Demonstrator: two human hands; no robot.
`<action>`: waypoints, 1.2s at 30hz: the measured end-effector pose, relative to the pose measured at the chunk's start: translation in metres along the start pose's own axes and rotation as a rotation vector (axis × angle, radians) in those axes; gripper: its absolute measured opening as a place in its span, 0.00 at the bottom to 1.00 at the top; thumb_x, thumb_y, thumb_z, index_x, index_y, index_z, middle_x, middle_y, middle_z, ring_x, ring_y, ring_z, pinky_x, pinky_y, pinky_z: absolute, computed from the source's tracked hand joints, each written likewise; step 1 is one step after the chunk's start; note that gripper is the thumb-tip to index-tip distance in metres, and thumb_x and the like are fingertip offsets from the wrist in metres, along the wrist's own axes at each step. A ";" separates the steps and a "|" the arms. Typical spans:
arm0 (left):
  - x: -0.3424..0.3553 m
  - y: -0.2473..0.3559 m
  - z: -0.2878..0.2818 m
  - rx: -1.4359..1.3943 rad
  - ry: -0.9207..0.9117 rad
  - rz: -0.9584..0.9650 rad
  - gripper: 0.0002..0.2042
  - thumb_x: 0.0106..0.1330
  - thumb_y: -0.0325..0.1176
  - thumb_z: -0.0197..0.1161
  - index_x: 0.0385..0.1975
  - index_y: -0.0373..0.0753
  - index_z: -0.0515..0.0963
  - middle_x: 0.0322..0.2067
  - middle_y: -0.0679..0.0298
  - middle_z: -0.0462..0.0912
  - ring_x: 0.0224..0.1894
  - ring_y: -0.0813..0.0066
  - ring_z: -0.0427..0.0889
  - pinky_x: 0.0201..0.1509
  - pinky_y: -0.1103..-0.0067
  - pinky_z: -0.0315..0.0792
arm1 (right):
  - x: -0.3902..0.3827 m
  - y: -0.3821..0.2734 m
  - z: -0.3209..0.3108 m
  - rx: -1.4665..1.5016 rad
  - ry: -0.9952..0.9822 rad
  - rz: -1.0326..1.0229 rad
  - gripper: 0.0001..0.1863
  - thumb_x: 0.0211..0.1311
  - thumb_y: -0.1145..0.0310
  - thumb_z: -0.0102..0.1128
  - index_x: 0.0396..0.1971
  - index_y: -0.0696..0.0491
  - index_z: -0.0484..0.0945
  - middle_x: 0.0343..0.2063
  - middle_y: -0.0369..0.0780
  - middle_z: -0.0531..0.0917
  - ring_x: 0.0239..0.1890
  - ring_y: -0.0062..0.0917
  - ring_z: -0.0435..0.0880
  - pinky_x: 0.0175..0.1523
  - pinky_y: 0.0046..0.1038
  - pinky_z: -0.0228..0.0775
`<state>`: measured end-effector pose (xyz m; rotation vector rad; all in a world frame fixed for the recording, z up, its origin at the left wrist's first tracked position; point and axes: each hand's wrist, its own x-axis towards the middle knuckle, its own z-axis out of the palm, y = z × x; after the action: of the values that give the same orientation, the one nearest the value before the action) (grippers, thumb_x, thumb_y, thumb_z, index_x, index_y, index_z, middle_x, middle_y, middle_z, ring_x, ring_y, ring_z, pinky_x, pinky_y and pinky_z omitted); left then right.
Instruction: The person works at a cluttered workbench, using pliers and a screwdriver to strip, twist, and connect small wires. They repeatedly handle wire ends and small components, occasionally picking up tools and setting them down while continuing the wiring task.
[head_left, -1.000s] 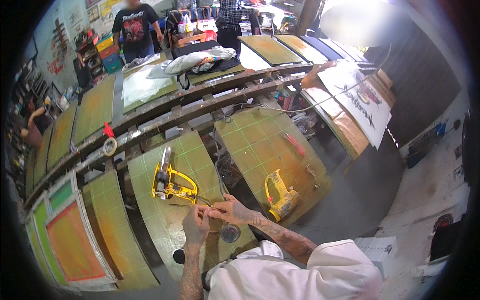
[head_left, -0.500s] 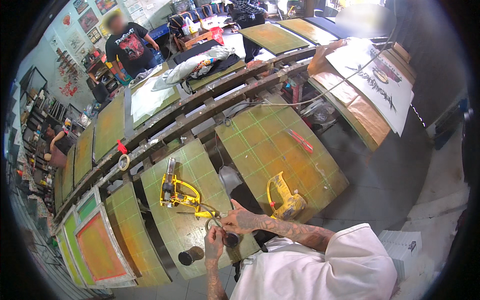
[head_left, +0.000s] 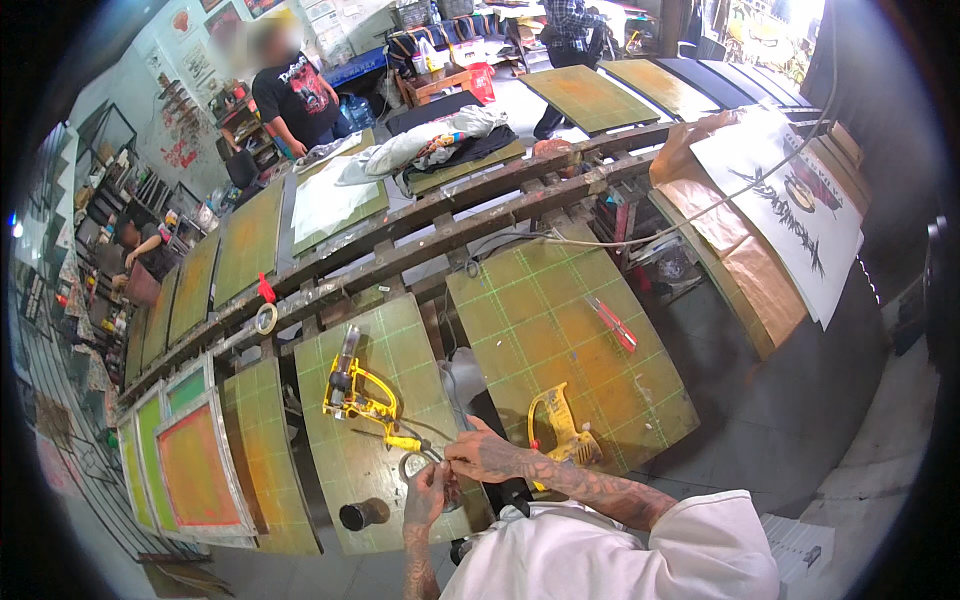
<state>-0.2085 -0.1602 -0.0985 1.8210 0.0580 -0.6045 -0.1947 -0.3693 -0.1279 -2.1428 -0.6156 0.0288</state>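
My left hand point(head_left: 426, 494) and my right hand point(head_left: 488, 455) meet over the near end of a green-lined board, fingers pinched on a dark grey cord point(head_left: 408, 462) that loops beside them. Just beyond lies an opened yellow heat gun half point(head_left: 372, 402) with its metal nozzle tube point(head_left: 348, 350) exposed. A screwdriver with a yellow handle point(head_left: 403, 442) lies between it and my hands. On the board to the right rests the other yellow housing half point(head_left: 563, 430). A short dark cylinder point(head_left: 362, 515) lies left of my left hand; another is partly hidden under my hands.
A red-handled tool like pliers point(head_left: 613, 325) lies on the right board point(head_left: 570, 290). Framed screens point(head_left: 200, 470) stand at left. Dark metal rails point(head_left: 420, 235) cross behind, with a tape roll point(head_left: 266, 318). Printed sheets point(head_left: 780, 200) lie at far right. People are in the background.
The view has shifted, so the boards sit differently in the picture. My hands stay together on the cord, moved slightly, and the cord loop shows more plainly beside my left hand.
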 end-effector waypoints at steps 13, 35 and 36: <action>0.011 -0.028 0.024 -0.481 0.123 0.025 0.19 0.79 0.44 0.59 0.23 0.44 0.69 0.20 0.77 0.65 0.22 0.87 0.62 0.26 0.83 0.58 | 0.004 0.013 0.027 0.980 0.050 0.435 0.10 0.72 0.64 0.58 0.33 0.54 0.81 0.28 0.31 0.81 0.33 0.16 0.77 0.42 0.22 0.63; 0.018 -0.023 0.008 -0.541 -0.198 0.027 0.21 0.80 0.55 0.53 0.34 0.43 0.74 0.26 0.76 0.66 0.29 0.84 0.65 0.34 0.82 0.63 | 0.029 0.019 -0.008 1.010 -0.368 0.556 0.14 0.83 0.62 0.52 0.35 0.54 0.75 0.25 0.27 0.71 0.28 0.12 0.64 0.34 0.19 0.58; 0.020 -0.017 0.009 -0.534 -0.195 0.012 0.21 0.80 0.55 0.54 0.33 0.43 0.74 0.26 0.75 0.68 0.28 0.84 0.66 0.33 0.82 0.63 | 0.026 0.019 -0.008 0.952 -0.323 0.543 0.14 0.83 0.63 0.51 0.35 0.54 0.75 0.25 0.27 0.70 0.28 0.12 0.64 0.33 0.19 0.58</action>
<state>-0.2005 -0.1676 -0.1236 1.2412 0.0698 -0.6805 -0.1623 -0.3735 -0.1327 -1.3036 -0.1079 0.8109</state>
